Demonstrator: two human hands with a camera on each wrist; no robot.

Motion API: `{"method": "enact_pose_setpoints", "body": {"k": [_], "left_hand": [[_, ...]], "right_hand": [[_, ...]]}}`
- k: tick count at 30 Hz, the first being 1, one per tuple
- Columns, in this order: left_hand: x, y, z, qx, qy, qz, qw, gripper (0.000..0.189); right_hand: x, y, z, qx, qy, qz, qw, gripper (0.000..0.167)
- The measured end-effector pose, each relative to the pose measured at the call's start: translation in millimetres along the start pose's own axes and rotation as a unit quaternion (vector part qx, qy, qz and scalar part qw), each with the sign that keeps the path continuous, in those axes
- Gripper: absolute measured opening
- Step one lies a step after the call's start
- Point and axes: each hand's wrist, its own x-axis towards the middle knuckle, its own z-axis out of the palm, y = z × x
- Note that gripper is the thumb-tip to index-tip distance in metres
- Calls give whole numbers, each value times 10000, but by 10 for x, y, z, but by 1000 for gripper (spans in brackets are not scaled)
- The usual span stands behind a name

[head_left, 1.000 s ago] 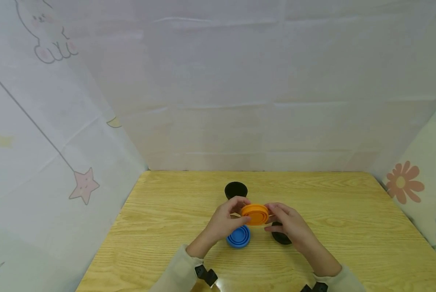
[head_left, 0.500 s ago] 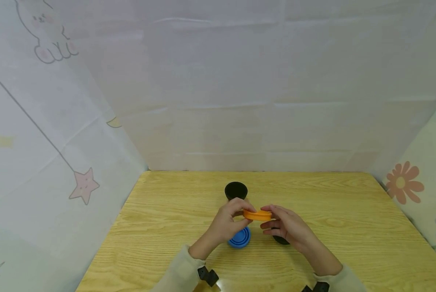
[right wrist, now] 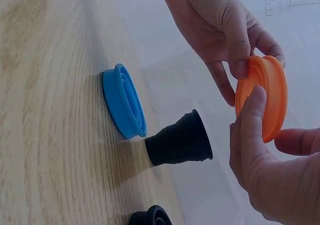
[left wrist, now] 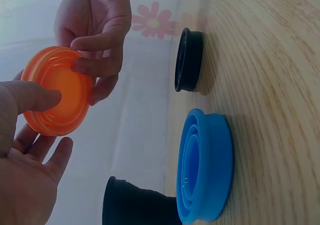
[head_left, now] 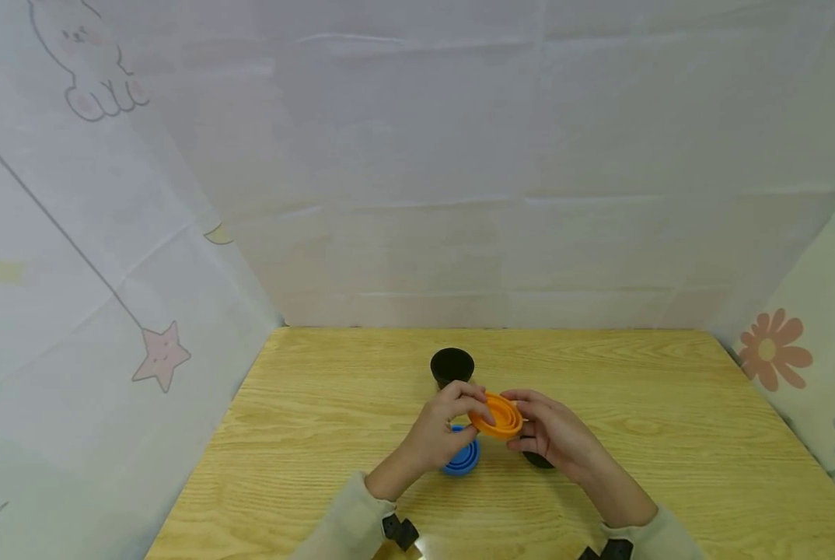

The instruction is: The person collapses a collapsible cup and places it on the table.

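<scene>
An orange collapsible cup, folded flat into rings, is held above the table between both hands. My left hand pinches its left side; in the left wrist view the thumb lies across the ringed face. Curled fingers of my right hand grip the cup's right edge. Below, a blue collapsible cup lies folded on the table, partly covered by the left hand in the head view. A black cup stands extended behind the hands. Another black collapsible cup lies folded beneath the right hand, mostly hidden from the head view.
The wooden table has a light grain. White printed cloth hangs behind it and along both sides. Small black devices are strapped at the sleeve cuffs.
The orange cup has been turned in the hands: its face tipped edge-on half a second ago, and now its rings show again. The left hand has shifted slightly right. The other cups stay put.
</scene>
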Motion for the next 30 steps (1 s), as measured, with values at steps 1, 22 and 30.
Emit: {"method": "enact_pose_setpoints", "body": {"k": [1, 22, 30], "left_hand": [[1, 3, 0, 41, -18, 11, 10000, 21], [15, -3, -38, -2246, -111, -2073, 9521, 46], [75, 33, 34, -3622, -35, -3280, 8725, 51]], "right_hand": [[0, -1, -1, 46, 7, -11, 10000, 47], [-12, -31, -68, -124, 497, -261, 9983, 40], [13, -5, -120, -323, 592, -382, 9970, 37]]}}
